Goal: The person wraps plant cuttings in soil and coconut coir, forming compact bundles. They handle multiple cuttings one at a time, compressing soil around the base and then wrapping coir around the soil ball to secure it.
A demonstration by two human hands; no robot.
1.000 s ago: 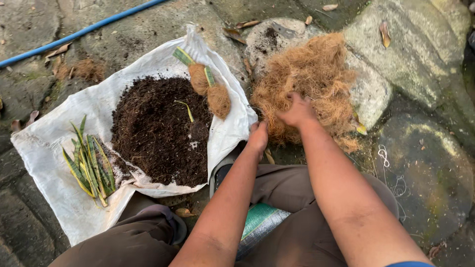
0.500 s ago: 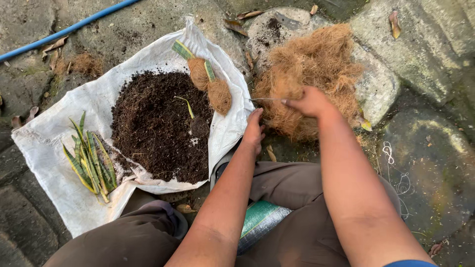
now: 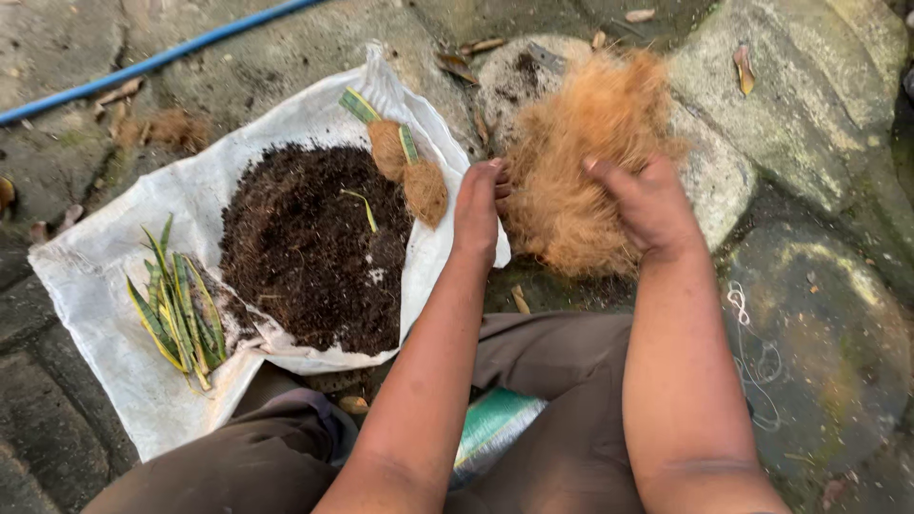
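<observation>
Both hands (image 3: pixel 571 205) apparently grip coconut fibre (image 3: pixel 581 162).

left hand (image 3: pixel 479 205) now touching coconut fibre (image 3: pixel 581 171), right hand (image 3: pixel 650 202) shifted right

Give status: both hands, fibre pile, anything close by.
Left hand and right hand both grip the coconut fibre clump, one on each side. Clump sits on a rock. Soil heap on white sack beside the left hand.

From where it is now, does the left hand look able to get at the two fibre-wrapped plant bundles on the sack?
Probably yes. The left hand touches the coconut fibre pile, right beside the wrapped bundles on the white sack; nothing lies between them.
</observation>
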